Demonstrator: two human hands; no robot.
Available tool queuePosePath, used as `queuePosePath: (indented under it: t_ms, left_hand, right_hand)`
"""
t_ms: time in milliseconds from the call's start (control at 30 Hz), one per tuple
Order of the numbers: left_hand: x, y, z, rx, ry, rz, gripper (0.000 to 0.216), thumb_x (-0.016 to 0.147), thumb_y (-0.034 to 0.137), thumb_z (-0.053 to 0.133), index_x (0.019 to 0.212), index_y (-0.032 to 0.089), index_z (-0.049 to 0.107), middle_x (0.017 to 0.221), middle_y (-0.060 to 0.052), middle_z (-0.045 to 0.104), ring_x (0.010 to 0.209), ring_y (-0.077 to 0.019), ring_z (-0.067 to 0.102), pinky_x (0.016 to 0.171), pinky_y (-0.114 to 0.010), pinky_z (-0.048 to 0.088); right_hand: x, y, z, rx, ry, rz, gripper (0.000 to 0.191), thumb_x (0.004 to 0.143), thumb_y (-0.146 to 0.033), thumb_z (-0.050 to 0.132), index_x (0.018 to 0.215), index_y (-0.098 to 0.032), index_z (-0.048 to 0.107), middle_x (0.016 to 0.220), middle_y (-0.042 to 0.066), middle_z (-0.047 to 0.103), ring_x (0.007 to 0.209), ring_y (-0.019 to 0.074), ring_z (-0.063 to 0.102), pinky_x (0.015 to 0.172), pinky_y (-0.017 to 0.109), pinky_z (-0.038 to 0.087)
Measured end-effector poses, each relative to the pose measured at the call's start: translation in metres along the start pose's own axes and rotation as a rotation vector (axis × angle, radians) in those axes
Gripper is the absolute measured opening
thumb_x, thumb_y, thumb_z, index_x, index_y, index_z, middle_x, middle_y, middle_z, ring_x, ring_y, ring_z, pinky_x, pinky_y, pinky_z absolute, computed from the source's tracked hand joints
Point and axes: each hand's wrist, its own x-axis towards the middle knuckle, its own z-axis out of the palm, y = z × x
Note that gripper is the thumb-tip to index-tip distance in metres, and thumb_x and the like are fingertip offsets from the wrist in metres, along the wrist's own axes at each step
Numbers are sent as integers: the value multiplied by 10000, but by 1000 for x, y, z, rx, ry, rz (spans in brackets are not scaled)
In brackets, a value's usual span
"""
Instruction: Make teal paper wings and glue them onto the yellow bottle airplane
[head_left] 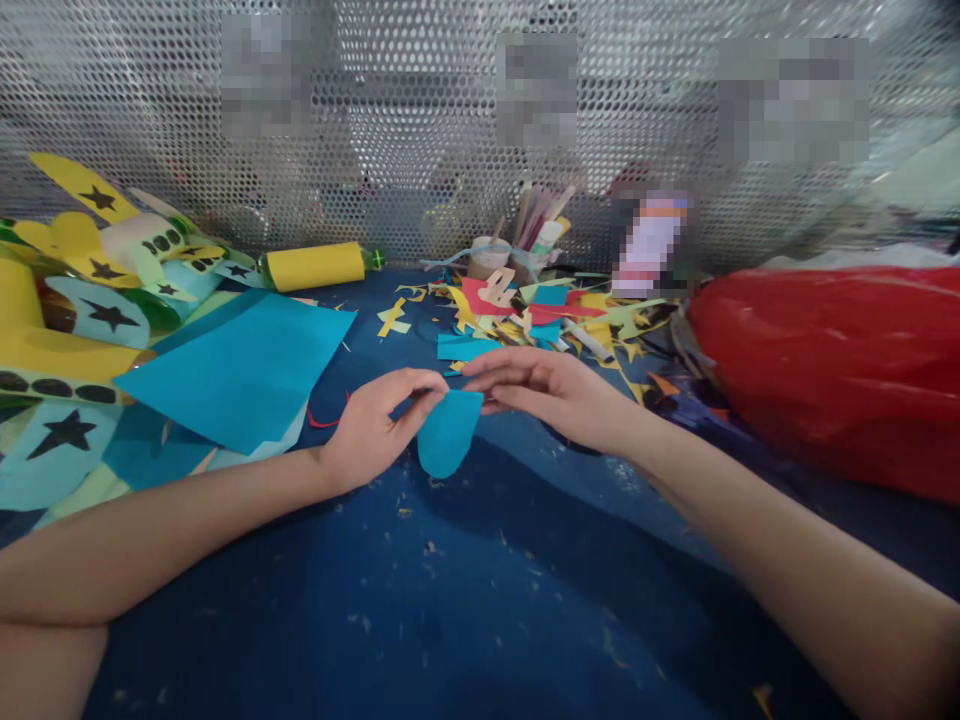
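Note:
A small blue paper piece (448, 435) with a rounded lower end hangs just above the table between my hands. My left hand (386, 425) pinches its upper left corner between thumb and fingers. At the upper right corner, my right hand (551, 390) has its thumb and a fingertip closed at the paper's edge, while its other fingers stretch over the top. Behind the fingers lies a blue paper strip (465, 347). Left of my left hand, a large blue paper sheet (251, 370) rests on other sheets.
Paper-covered bottle planes (67, 330) with black stars crowd the left. A yellow-wrapped bottle (315, 266) lies at the back. Paper scraps (555, 310) spread before cups of sticks (491, 258). A red plastic bag (840, 370) bulges at right. Perforated metal (420, 130) borders the blue table (420, 620).

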Motion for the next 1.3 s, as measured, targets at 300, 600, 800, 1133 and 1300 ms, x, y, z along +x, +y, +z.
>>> queuePosePath:
  t_ms: [300, 600, 800, 1133, 1300]
  left_hand:
    - [1, 2, -2, 0, -34, 115, 85, 911, 153, 536, 926, 186, 612, 894, -16, 717, 837, -107, 668, 794, -205, 525]
    - [1, 0, 1, -114, -32, -9, 90, 909, 199, 540, 907, 193, 630, 889, -27, 712, 827, -120, 661, 781, -236, 537]
    - [1, -2, 5, -341, -2, -198, 112, 839, 209, 625, 948, 195, 599, 911, -21, 680, 840, -123, 660, 772, -240, 553]
    - [5, -1, 4, -492, 19, -317, 109, 790, 235, 683, 866, 183, 624, 818, -7, 654, 754, -110, 631, 698, -220, 548]
    - [3, -4, 5, -445, 44, -300, 68, 831, 239, 642, 878, 191, 633, 824, -10, 664, 765, -115, 637, 710, -229, 548]
  right_hand:
    - [-3, -12, 16, -324, 104, 84, 275, 830, -439, 599, 866, -177, 677, 728, 15, 674, 654, 133, 614, 624, 267, 507]
    - [-5, -13, 9, -520, 113, 16, 178, 848, -300, 573, 938, -205, 695, 823, 3, 721, 707, 130, 649, 644, 253, 509]
    - [-7, -13, 14, -716, 193, -97, 160, 867, -235, 543, 922, -208, 691, 882, 2, 737, 723, 122, 664, 675, 242, 521]
    - [-9, -12, 20, -901, 277, -288, 163, 879, -195, 536, 933, -182, 690, 885, 23, 740, 758, 133, 676, 686, 232, 535]
    - [-10, -12, 20, -933, 279, -302, 166, 890, -196, 530, 943, -188, 688, 896, 22, 742, 772, 135, 682, 710, 235, 537]
